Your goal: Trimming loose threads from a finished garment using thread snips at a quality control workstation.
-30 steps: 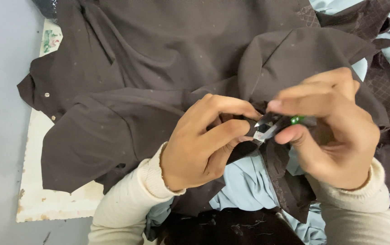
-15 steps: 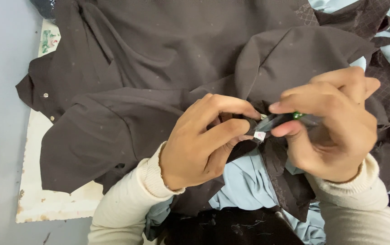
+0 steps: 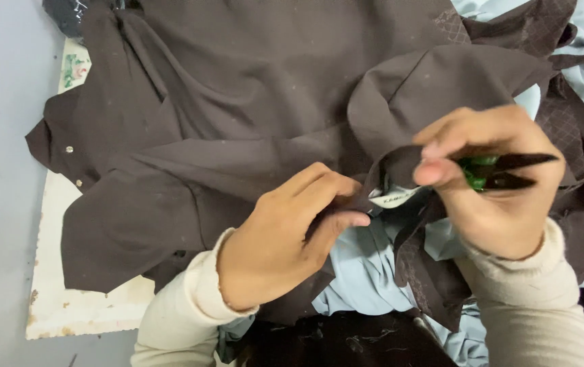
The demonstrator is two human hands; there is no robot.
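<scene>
Two hands crowded together, left hand (image 3: 281, 238) pinching dark shirt (image 3: 237, 109) edge (label showing), right hand (image 3: 489, 183) grip clenched on thread snips (image 3: 502, 171).

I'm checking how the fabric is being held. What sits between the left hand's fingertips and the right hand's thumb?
In the head view, between the left hand and right hand lies a fold of dark brown shirt with a small white label on it.

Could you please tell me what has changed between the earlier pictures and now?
The right hand has lifted and tilted the green-handled snips, so their dark blades now point right, away from the white label, instead of at it. The left hand still pinches the dark brown fabric beside the label. The garments and white board lie as before.
</scene>
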